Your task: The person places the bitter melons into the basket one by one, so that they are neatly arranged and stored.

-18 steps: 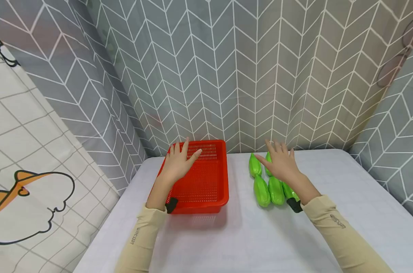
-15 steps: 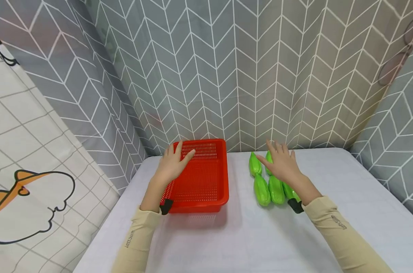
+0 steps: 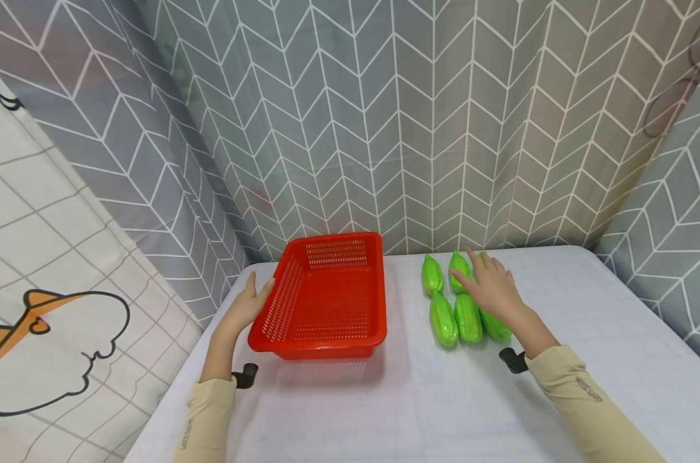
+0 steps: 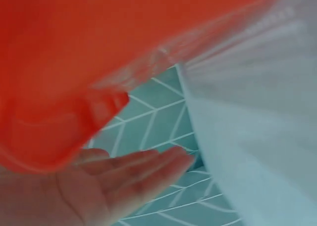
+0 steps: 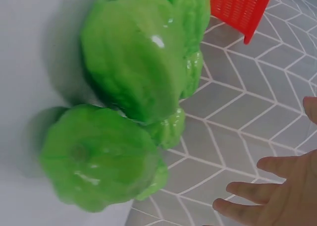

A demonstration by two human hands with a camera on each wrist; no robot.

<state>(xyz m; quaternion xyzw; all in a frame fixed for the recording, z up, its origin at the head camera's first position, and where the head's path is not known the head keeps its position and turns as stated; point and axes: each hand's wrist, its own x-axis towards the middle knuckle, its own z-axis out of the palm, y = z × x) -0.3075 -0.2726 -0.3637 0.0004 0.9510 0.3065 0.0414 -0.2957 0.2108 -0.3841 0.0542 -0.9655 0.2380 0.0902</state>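
My left hand [image 3: 242, 312] is beside the left wall of a red slotted plastic basket [image 3: 333, 302], fingers extended. In the left wrist view its palm [image 4: 64, 198] lies under the basket's overhanging rim [image 4: 39, 156], holding nothing. My right hand [image 3: 493, 286] hovers over several shiny green ribbed gourds [image 3: 444, 321], fingers spread and grasping nothing. The gourds lie close together in two rows, partly hidden by this hand. In the right wrist view, a nearer gourd [image 5: 101, 159] shows its ribbed round end, while the hand [image 5: 292, 194] is off to the side.
A white cloth [image 3: 407, 411] covers the table under the basket and gourds. Grey chevron curtains [image 3: 373, 128] hang behind and at the sides. A white grid-patterned cloth [image 3: 54, 238] with a cartoon drawing hangs at the left. Each wrist carries a small black camera [image 3: 513, 360].
My left hand has moved left and down, from over the basket to outside its left wall. My right hand has shifted slightly right over the gourds, uncovering more of the back row.
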